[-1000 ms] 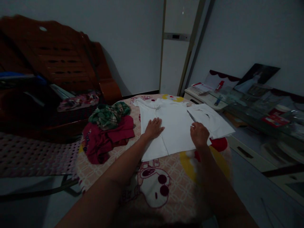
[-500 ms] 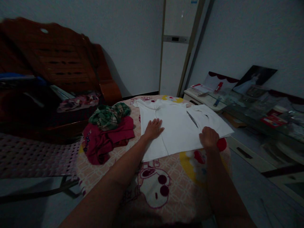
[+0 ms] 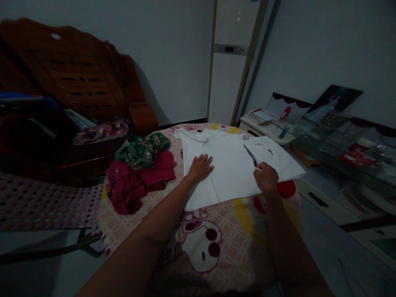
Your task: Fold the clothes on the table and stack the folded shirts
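One white shirt point(image 3: 230, 165) is pinned flat by the open left hand point(image 3: 201, 167); its right edge is pinched by the right hand point(image 3: 266, 178), two garments point(image 3: 140, 171) heaped left.

Both forearms were bare to the frame's near edge (no sleeves, watch or rings visible); left hand point(image 3: 201, 167) and right hand point(image 3: 266, 178) ungloved.

- I'm seeing the left hand point(image 3: 201, 167) lying flat, fingers spread, on the white shirt point(image 3: 230, 165).
- The right hand point(image 3: 266, 178) is curling closed on the shirt's lower right edge, just beside the folded sleeve point(image 3: 278, 159).
- The shirt is lying spread on a round table with a cartoon-print cloth point(image 3: 198, 239).
- A red garment point(image 3: 139, 179) with a green plaid one point(image 3: 142, 150) on top is sitting left of the shirt.
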{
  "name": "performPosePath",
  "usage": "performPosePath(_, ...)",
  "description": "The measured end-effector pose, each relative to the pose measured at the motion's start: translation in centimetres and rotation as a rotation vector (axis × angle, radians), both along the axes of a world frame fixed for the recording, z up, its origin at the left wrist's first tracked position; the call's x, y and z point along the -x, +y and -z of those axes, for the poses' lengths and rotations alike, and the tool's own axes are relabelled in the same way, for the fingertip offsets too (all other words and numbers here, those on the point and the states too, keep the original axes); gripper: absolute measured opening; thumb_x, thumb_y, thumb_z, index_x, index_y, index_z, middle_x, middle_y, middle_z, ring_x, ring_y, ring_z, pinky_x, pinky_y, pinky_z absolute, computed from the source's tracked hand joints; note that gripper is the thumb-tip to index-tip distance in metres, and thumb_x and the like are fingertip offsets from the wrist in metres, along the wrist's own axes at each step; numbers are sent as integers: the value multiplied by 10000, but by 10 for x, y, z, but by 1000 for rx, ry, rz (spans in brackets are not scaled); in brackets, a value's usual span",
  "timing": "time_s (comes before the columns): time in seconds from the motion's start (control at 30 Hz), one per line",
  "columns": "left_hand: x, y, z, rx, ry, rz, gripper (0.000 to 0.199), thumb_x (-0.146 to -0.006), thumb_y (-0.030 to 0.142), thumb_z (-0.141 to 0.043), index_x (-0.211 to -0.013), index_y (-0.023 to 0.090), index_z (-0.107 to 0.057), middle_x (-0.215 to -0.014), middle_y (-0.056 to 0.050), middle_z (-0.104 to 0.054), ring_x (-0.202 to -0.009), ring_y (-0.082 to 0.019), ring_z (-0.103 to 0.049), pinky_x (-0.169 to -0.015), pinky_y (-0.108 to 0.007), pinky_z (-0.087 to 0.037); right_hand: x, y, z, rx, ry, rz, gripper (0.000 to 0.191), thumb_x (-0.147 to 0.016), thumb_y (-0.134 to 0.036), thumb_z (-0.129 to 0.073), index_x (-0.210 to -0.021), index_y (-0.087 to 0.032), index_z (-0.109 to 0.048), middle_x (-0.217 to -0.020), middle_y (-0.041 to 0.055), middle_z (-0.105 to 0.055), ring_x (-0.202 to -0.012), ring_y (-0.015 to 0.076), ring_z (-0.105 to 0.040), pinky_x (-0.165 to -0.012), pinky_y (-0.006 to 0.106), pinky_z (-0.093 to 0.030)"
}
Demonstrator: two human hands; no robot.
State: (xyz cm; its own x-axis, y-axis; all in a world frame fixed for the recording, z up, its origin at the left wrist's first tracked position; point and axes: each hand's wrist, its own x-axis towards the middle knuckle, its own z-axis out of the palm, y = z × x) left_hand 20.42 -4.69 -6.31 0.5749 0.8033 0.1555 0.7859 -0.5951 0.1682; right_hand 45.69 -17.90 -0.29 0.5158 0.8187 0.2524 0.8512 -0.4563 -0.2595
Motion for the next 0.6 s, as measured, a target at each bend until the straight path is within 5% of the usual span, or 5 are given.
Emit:
performPosePath(0.17,1,-1,0,16,-62,15,530,-1004,399,-471,-1496,203,-477,-1587,-154,-425,-1497,-340,-331,-1204,-572,-273,13,11,11,-168,336,-339,86,-719,-204,-640,-774,-195,-706,-740,39,-726,-698,186,-647,-669,272,-474)
performPosePath(0.3,3,1,2,-2,-199,39,487,-951,363,-568,-1410,199,-556,-1553,-147,-475,-1471,-322,-380,-1198,-573,-294,38,11,17,-108,604,-566,111,-654,-190,-669,-761,-185,-699,-641,1,-667,-591,142,-584,-549,230,-420)
performPosePath(0.47,1,5,0,89,-455,188,383,-934,282,-557,-1284,167,-662,-1284,-129,-698,-1156,-238,-657,-1024,-380,-505,55,9,22,-31,729,-689,109,-637,-188,-676,-743,-169,-694,-645,6,-671,-587,130,-580,-535,216,-408)
performPosePath(0.6,-3,3,-6,244,-579,250,352,-935,294,-543,-1192,140,-728,-994,-79,-776,-842,-189,-698,-803,-290,-542,57,11,25,-47,731,-678,166,-664,-230,-689,-808,-156,-728,-667,24,-692,-591,138,-597,-535,221,-424)
